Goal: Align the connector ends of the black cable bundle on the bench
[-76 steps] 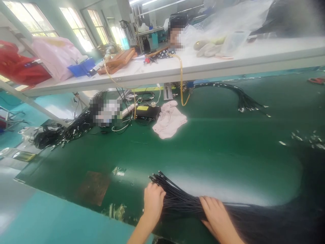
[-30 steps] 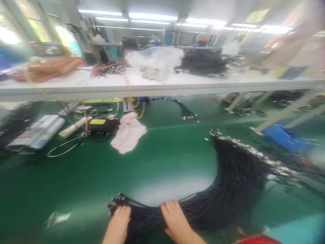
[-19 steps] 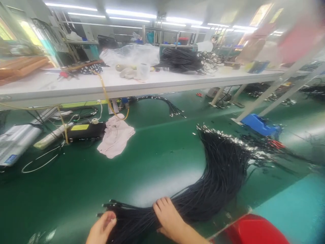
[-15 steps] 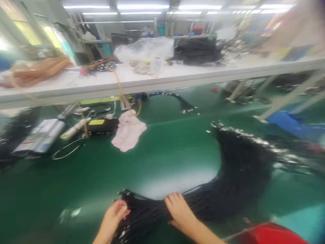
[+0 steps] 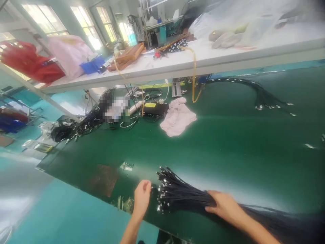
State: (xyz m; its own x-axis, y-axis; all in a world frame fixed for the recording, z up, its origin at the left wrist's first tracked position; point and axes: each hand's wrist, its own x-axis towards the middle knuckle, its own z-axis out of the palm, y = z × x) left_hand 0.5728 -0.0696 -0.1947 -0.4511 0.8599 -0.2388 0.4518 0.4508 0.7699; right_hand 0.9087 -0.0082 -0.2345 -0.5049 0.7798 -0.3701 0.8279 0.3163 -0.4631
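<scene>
A thick bundle of black cables (image 5: 188, 196) with silvery connector ends lies across the green table (image 5: 142, 145). My right hand (image 5: 223, 205) is wrapped round the bundle some way behind the connector ends. Just left of those ends is my left hand (image 5: 142, 193), its fingers pinched together near a small dark tip; whatever they hold is too small to make out. The connectors fan out between my two hands.
A pink cloth (image 5: 177, 117) lies beyond the bundle, beside a black box (image 5: 154, 109). More black cables lie at the back right (image 5: 266, 96) and left (image 5: 88, 122). A white shelf (image 5: 162, 67) spans the back, and small packets (image 5: 125, 205) sit at the front edge.
The view has swung to the left, showing the table's left edge and the floor. My left hand is now apart from the bundle's end, and the connector ends are gathered more neatly.
</scene>
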